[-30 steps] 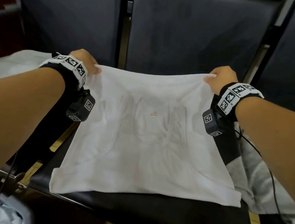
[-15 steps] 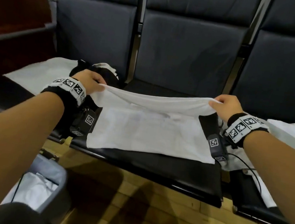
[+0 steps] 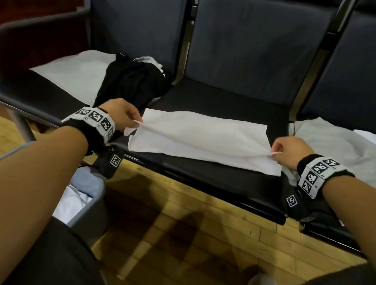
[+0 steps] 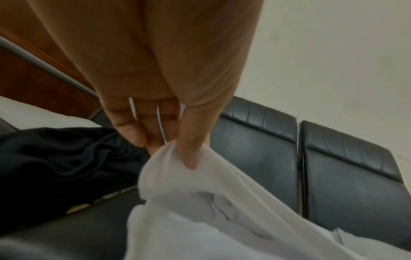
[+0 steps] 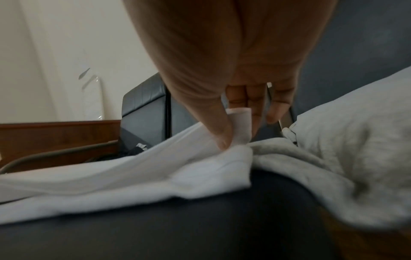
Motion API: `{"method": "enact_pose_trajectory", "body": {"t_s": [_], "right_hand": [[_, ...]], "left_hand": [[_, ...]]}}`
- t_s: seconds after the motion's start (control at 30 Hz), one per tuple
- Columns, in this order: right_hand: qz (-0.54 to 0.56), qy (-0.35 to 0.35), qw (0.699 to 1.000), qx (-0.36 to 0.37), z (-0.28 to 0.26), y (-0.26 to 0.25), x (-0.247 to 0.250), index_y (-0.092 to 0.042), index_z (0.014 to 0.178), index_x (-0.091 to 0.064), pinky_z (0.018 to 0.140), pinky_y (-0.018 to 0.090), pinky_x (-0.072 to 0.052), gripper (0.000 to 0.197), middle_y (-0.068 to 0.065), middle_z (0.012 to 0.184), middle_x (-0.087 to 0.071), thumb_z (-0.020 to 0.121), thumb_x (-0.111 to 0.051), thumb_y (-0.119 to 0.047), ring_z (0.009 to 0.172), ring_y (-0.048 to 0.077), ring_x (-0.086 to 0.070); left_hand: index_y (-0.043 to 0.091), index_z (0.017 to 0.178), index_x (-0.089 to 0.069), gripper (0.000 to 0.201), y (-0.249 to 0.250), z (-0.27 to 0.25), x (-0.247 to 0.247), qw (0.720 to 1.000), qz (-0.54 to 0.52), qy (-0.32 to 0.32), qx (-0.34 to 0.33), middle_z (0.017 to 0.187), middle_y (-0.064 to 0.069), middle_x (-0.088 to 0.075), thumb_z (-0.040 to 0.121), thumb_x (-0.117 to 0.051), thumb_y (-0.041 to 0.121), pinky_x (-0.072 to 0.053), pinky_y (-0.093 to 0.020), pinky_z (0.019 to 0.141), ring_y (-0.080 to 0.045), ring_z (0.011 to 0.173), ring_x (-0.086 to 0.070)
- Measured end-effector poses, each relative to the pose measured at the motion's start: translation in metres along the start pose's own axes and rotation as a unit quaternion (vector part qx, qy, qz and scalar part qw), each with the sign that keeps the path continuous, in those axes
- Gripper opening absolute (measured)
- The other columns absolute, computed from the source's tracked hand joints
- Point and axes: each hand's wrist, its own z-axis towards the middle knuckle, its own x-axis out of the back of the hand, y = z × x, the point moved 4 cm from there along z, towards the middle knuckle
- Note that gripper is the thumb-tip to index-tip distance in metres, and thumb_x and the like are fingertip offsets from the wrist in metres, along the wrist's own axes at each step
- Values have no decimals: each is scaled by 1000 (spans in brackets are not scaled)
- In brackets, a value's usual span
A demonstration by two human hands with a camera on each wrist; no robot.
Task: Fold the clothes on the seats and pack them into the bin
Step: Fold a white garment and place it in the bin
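Note:
A white shirt [image 3: 203, 137] lies folded in half across the middle black seat [image 3: 224, 101]. My left hand [image 3: 123, 115] pinches the top layer's left corner [image 4: 169, 158] between thumb and fingers. My right hand [image 3: 288, 150] pinches the right corner [image 5: 239, 128] the same way. The held edge sits low, just above the layer under it, near the seat's front. A grey bin [image 3: 90, 213] with white cloth inside stands on the floor at lower left.
A black garment [image 3: 130, 83] and a white one [image 3: 76, 71] lie on the left seat. Light grey clothes [image 3: 340, 149] cover the right seat. A grey armrest [image 3: 37, 22] curves at far left. Wooden floor [image 3: 192, 239] runs in front of the seats.
Both hands have carried the shirt's far edge forward and down over the near half, folding it in two. The view has pulled back, so the bin and floor show.

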Motion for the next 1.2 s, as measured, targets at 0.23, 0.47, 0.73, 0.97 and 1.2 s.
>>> {"method": "enact_pose_trajectory", "body": {"t_s": [0.23, 0.47, 0.73, 0.97, 1.2], "right_hand": [[-102, -74, 992, -23, -13, 5, -3, -19, 87, -62, 76, 28, -42, 16, 6, 101, -63, 89, -55, -4, 89, 22, -54], [-39, 1, 999, 2, -7, -42, 13, -12, 107, -66, 94, 36, -48, 22, 12, 118, -61, 90, -53, -15, 109, 30, -57], [-7, -99, 993, 60, 3, -127, -51, -14, 151, -29, 118, 39, -26, 64, 14, 160, -19, 98, -45, -47, 145, 28, -26], [-47, -155, 986, 51, 18, -142, -77, -16, 153, -23, 119, 43, -24, 71, 14, 162, -12, 97, -43, -54, 148, 29, -18], [-60, -185, 981, 28, 30, -153, -89, -20, 156, -11, 121, 47, -14, 73, 14, 163, 4, 98, -37, -56, 151, 30, -1]], "left_hand": [[22, 79, -71, 5, 1, -15, -20, 992, 75, -102, -9, 77, 11, -66, 81, -74, 19, -49, -26, 83, -11, 83, -62], [17, 92, -65, 32, 2, 1, -24, 994, 77, -65, 47, 96, -2, -66, 91, -56, 47, -46, -32, 81, -18, 87, -58], [-6, 112, -61, 67, 2, 21, -43, 984, 28, -62, 165, 84, -15, -61, 80, -69, 52, -41, -33, 70, -32, 85, -59], [0, 122, -54, 67, 5, 38, -54, 976, 45, -98, 191, 125, -16, -59, 77, -74, 46, -43, -35, 86, -33, 115, -55], [3, 137, -48, 57, 0, 47, -29, 982, -45, -79, 166, 137, -15, -51, 92, -61, 35, -41, -35, 100, -31, 124, -50]]}}
